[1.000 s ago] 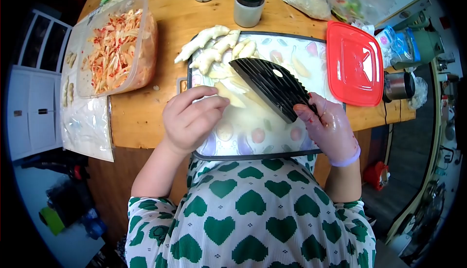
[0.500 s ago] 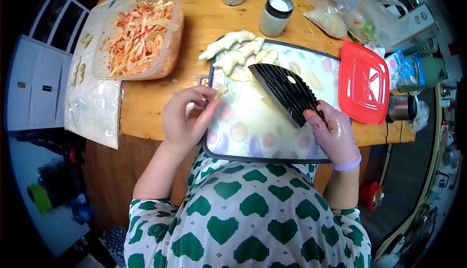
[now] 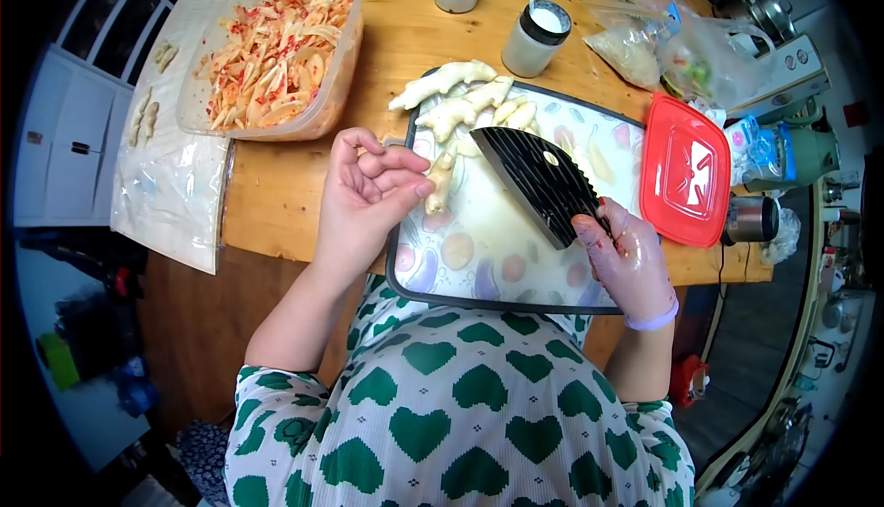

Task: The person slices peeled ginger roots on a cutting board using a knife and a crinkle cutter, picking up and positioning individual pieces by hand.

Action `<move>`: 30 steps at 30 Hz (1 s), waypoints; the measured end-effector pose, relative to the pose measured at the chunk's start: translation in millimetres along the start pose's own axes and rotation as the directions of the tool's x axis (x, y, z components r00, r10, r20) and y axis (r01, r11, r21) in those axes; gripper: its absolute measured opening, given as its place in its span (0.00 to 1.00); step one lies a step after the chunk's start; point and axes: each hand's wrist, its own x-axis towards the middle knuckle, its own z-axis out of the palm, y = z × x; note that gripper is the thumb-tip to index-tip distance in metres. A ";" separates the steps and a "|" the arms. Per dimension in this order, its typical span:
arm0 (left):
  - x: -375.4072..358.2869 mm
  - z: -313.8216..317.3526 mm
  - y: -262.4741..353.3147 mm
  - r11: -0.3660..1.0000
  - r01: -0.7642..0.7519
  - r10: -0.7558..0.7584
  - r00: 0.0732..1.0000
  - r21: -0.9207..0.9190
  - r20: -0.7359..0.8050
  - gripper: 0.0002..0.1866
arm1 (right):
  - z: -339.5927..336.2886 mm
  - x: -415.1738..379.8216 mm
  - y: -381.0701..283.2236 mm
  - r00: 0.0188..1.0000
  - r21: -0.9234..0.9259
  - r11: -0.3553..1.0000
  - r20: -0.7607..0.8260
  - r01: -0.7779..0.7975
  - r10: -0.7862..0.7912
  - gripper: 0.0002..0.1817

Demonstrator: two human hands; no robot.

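Left hand pinched ginger piece at board centre-left. Right hand gripped crinkle cutter, blade raised. Positioning step, likely; next needs piece flat under blade.

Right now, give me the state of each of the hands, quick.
Left hand: fingers curled, fingertips pinching a peeled ginger piece on the cutting board.
Right hand: closed on the black crinkle cutter.
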 end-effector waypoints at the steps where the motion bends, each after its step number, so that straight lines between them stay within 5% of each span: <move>1: 0.2 1.2 1.7 1.000 0.023 -0.023 1.000 -0.018 -0.009 0.29 | 0.1 0.0 0.2 1.000 -0.005 1.000 -0.007 0.010 -0.011 0.18; 5: 0.5 -0.1 2.2 0.998 0.061 -0.061 0.998 -0.028 -0.027 0.29 | -0.8 -0.1 -1.5 0.999 -0.012 0.999 0.003 -0.032 0.032 0.18; 8: 2.9 -6.4 3.9 0.998 -0.048 0.051 0.997 0.043 -0.058 0.27 | -1.3 2.3 5.3 1.000 -0.035 0.999 0.003 -0.031 0.031 0.18; 9: 5.9 -7.6 8.5 0.955 -0.116 0.147 0.985 0.274 -0.095 0.25 | -1.6 2.4 5.4 0.999 -0.016 0.999 0.008 -0.047 0.047 0.17; 11: 15.4 -7.4 25.3 0.707 -0.186 0.344 0.933 0.682 -0.102 0.20 | -1.7 1.6 3.0 0.997 0.024 0.997 0.013 -0.075 0.075 0.17; 12: 19.2 -3.2 38.2 0.324 -0.154 0.471 0.882 0.933 -0.018 0.13 | -2.0 0.8 -1.1 0.996 0.047 0.995 0.012 -0.085 0.085 0.17; 15: 21.2 12.5 47.9 -0.093 -0.204 0.469 0.855 0.975 0.223 0.09 | -1.8 -1.0 -1.2 0.994 0.123 0.987 -0.022 -0.104 0.107 0.17; 19: 39.1 39.7 30.2 0.024 -0.343 0.353 0.882 0.939 0.313 0.10 | -3.1 1.1 21.2 0.983 0.093 0.995 -0.184 0.032 -0.014 0.17; 23: 67.8 50.2 7.4 -0.077 -0.388 0.294 0.871 0.918 0.393 0.12 | -15.8 -6.6 23.4 0.974 0.201 0.978 -0.203 -0.061 0.103 0.17; 30: 84.2 65.0 1.8 -0.081 -0.241 0.086 0.965 0.967 0.247 0.16 | -29.5 -22.2 28.0 0.991 0.074 0.995 -0.108 -0.065 0.073 0.15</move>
